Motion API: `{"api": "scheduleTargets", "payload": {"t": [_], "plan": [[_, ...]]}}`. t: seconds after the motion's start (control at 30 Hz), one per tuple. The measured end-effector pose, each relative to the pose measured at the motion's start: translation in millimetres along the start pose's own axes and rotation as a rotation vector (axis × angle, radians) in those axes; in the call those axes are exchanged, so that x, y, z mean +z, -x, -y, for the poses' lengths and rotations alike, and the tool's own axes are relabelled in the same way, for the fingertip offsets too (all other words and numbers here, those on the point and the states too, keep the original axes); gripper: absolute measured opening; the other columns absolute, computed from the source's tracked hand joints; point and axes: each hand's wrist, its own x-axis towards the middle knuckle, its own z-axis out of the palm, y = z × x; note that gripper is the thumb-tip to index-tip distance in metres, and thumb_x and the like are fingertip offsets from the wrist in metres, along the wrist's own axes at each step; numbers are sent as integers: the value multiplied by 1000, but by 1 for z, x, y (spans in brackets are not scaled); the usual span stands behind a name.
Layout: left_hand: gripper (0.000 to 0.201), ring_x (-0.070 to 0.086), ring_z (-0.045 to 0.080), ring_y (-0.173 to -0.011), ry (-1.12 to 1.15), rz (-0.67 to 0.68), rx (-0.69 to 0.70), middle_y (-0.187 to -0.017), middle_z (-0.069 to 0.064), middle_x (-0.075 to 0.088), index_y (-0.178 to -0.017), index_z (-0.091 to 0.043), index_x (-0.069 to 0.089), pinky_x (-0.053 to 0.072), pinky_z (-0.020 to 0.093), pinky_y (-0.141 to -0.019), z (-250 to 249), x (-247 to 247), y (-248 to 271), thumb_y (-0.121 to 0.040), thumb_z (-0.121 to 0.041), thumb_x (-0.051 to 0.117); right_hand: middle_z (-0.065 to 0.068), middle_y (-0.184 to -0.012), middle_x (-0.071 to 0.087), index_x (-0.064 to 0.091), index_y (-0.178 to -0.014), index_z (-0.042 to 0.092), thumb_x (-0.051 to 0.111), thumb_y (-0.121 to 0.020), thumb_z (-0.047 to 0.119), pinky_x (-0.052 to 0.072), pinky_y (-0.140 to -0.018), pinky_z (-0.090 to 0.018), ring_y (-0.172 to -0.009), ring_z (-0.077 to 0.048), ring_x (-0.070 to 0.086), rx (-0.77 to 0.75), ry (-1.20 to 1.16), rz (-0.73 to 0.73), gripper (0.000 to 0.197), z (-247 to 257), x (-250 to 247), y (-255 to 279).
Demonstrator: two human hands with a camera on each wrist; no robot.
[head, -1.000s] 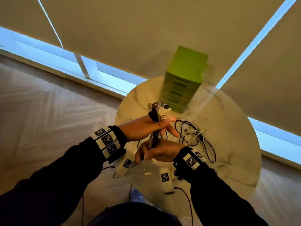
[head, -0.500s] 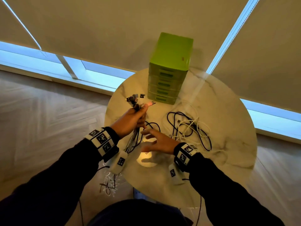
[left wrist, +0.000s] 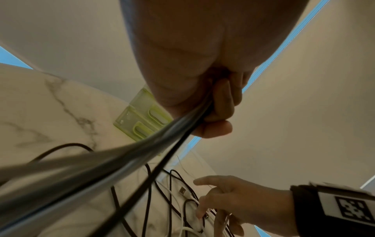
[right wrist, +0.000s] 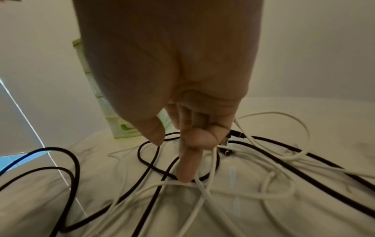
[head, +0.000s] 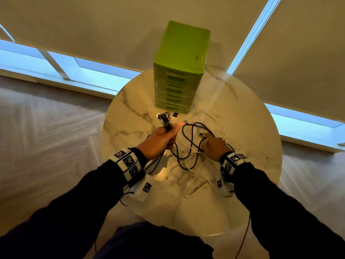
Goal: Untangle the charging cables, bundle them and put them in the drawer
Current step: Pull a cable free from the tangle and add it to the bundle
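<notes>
My left hand (head: 161,137) is fisted round a gathered bundle of cables (left wrist: 129,162), plug ends (head: 165,116) fanning out above the thumb, while my right hand (head: 213,145) reaches into the loose tangle (head: 194,146) on the round marble table (head: 130,109). Seen from the head view, the green drawer unit (head: 180,71) stands at twelve o'clock from my hands, every drawer closed; the loose black and white cables lie at about three o'clock from my left fist.

The risk, as I judge it, is the snag: black and white leads cross one another under my right fingers (right wrist: 187,168), and lifting one strand could drag the whole knot along or tighten a loop instead of freeing it. The held strands trail down towards the table's near edge, so a slackened fist could let them slide off. Both hands being busy, no drawer can be opened yet.

My left wrist is raised, knuckles towards me, fingers curled tightly on the strands. My right hand is low over the table, palm down, one finger stretched out with its tip on a white cable (right wrist: 202,192) where it crosses a black cable (right wrist: 154,184), the other fingers bent under; whether they pinch a cable I cannot tell.
</notes>
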Motion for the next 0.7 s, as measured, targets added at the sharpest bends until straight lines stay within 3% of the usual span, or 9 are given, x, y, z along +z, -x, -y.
{"api": "scheduleTargets", "payload": {"t": [0.1,0.2,0.27,0.33,0.43,0.5,0.57,0.63,0.7], "plan": [[39,28,12,-59,26,-11,-13,-69,-3,24,-104,-19,47,39,24,-60,4,5,-7,-95,-57,55,-26,-123,63,23,-158,17,45,-101,26,51,-87,-42,-108,-42,62,80,36,6,61,4,-3,-14],[57,26,14,-61,37,-26,-23,-67,-5,25,-110,-23,44,35,26,-60,12,9,-13,-81,-70,56,-23,-122,62,39,-149,18,45,-100,26,54,-87,-42,-106,-41,63,126,95,-12,50,9,-1,-22],[47,27,13,-61,41,-42,-12,-67,-6,26,-108,-23,50,35,27,-61,17,11,-16,-88,-65,53,-21,-118,63,48,-133,16,46,-98,25,54,-87,-44,-105,-41,63,111,160,-36,36,8,5,-24],[31,30,9,-60,55,-76,1,-68,-7,27,-109,-26,63,39,25,-62,21,11,-19,-101,-51,47,-20,-114,63,46,-127,13,42,-99,21,50,-84,-45,-104,-40,64,33,264,-31,29,5,12,-24],[25,30,8,-60,90,-127,2,-68,-8,27,-118,-33,64,43,24,-64,23,13,-21,-105,-43,44,-17,-111,65,44,-118,16,40,-101,22,50,-78,-44,-100,-37,65,-101,364,-5,19,0,15,-20],[24,29,9,-60,134,-140,11,-67,-9,26,-118,-34,63,42,26,-66,25,14,-23,-105,-41,44,-13,-109,62,50,-112,19,45,-100,22,51,-78,-42,-97,-35,64,-131,252,-44,13,-2,9,-17],[22,28,9,-60,165,-169,25,-67,-9,25,-114,-38,63,41,25,-64,25,18,-24,-106,-40,43,-8,-104,56,60,-107,22,53,-100,28,50,-80,-38,-90,-26,62,-182,-40,-158,11,3,-6,-10],[22,30,7,-58,179,-215,36,-66,-11,28,-109,-35,63,39,25,-63,23,24,-25,-107,-39,42,0,-100,54,65,-105,21,59,-99,26,46,-84,-30,-91,-10,57,-306,-283,-272,10,15,-31,2],[23,35,5,-56,178,-252,63,-62,-14,34,-102,-29,62,40,29,-65,20,30,-28,-107,-38,42,5,-99,61,64,-103,20,62,-98,21,44,-80,-21,-93,-8,58,-431,-428,-292,5,32,-57,16]]}}
